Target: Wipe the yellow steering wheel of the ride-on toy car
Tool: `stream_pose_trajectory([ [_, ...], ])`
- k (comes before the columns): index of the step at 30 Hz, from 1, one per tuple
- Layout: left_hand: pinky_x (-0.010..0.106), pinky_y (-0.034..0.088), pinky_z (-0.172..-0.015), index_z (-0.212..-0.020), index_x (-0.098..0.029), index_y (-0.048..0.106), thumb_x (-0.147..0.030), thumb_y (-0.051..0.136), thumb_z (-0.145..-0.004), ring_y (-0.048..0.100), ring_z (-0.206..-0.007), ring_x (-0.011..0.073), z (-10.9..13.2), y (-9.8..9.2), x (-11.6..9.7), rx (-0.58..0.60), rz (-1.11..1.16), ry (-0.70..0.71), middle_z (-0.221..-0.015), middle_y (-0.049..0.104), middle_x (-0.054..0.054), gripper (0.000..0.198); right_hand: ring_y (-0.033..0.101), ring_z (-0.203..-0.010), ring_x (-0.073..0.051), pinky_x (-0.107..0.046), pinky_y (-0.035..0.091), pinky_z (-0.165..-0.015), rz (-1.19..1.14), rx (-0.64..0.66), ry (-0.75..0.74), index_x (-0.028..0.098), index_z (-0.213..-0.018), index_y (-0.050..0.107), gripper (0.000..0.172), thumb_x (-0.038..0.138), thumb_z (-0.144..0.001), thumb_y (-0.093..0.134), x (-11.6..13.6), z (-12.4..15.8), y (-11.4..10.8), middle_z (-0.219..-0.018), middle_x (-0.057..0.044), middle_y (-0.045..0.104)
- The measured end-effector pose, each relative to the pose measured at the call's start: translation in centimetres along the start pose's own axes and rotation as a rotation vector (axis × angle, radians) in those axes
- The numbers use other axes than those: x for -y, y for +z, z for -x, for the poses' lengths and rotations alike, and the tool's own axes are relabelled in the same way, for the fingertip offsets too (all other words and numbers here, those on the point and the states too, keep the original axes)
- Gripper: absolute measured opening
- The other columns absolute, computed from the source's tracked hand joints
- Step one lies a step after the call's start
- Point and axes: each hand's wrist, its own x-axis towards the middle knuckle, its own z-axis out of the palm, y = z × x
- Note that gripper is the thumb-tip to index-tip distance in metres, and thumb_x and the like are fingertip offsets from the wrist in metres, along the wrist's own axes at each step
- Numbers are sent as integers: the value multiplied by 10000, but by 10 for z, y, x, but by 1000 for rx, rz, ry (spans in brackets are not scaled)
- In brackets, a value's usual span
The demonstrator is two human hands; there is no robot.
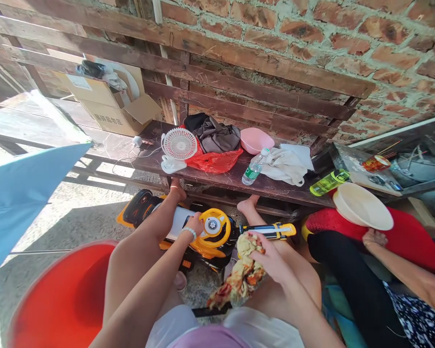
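Note:
My left hand point(195, 224) is closed on the rim of the yellow steering wheel point(217, 212) of a toy ride-on car point(174, 217), which stands on the ground between my legs. A bracelet circles that wrist. In my right hand point(270, 256), above my right thigh, a bunched cloth point(243, 270) in cream, orange and dark red hangs down towards the lower left. My right fingers wrap round its upper part.
A dark bench point(145, 166) bears a carton point(108, 106), a small fan point(180, 144), a red bag point(217, 162), a pink basin point(256, 140) and a bottle point(252, 174). A red tub point(68, 295) is at left. At right, a person's hand point(375, 238) touches a cream basin point(362, 205).

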Motion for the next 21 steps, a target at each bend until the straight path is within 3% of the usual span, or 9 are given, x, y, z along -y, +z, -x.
stream_pose_trajectory([
  [3, 342, 541, -943, -1270, -177, 605, -141, 493, -994, 729, -1057, 245, 8, 12, -5, -92, 63, -91, -1227, 718, 160, 300, 732, -1061, -272, -369, 585, -928, -189, -283, -60, 261, -1216, 713, 602, 332, -630, 832, 52, -37, -43, -1135, -37, 792],
  [6, 328, 533, -916, -1247, -189, 600, -111, 485, -986, 723, -1060, 236, 16, 21, -6, -161, 125, -88, -1210, 735, 129, 296, 761, -912, -280, -383, 607, -810, -350, -387, -51, 244, -1095, 713, 559, 350, -569, 870, 74, -91, -60, -965, -27, 799],
  [9, 312, 530, -882, -1176, -195, 632, -80, 512, -952, 731, -1003, 234, 18, 24, -2, -183, 179, -49, -1058, 763, 90, 279, 751, -796, -271, -387, 609, -746, -391, -318, 52, 226, -919, 689, 452, 364, -522, 855, 63, -142, -51, -832, -23, 777],
  [13, 313, 536, -848, -1135, -197, 656, -75, 508, -933, 745, -942, 246, 15, 24, 3, -205, 187, -20, -935, 768, 71, 279, 737, -890, -256, -370, 598, -806, -174, -261, 46, 231, -989, 713, 437, 347, -574, 783, 17, -190, -22, -931, -29, 790],
  [15, 314, 537, -842, -1128, -196, 658, -78, 509, -927, 749, -937, 249, 15, 26, 5, -212, 188, -3, -948, 776, 76, 277, 729, -948, -262, -379, 592, -865, 17, -167, 76, 239, -1014, 732, 425, 307, -596, 772, -8, -202, -10, -965, -32, 792],
  [17, 314, 537, -841, -1118, -197, 656, -73, 509, -918, 750, -937, 248, 14, 27, 6, -218, 193, 14, -979, 785, 81, 277, 726, -978, -275, -406, 587, -930, 174, 49, 153, 242, -982, 752, 377, 285, -609, 793, -29, -207, -3, -957, -34, 793],
  [19, 316, 537, -840, -1108, -198, 654, -70, 506, -914, 750, -932, 245, 14, 29, 7, -224, 199, 27, -994, 790, 80, 276, 728, -1029, -288, -438, 576, -1001, 227, 287, 209, 248, -1009, 773, 383, 324, -638, 831, -42, -206, -5, -1003, -33, 800],
  [21, 316, 536, -838, -1105, -196, 656, -74, 507, -916, 749, -931, 244, 14, 29, 7, -226, 200, 34, -997, 792, 79, 270, 713, -1155, -299, -456, 546, -1079, 172, 450, 211, 267, -1177, 771, 514, 434, -697, 850, -46, -200, -15, -1158, -39, 793],
])
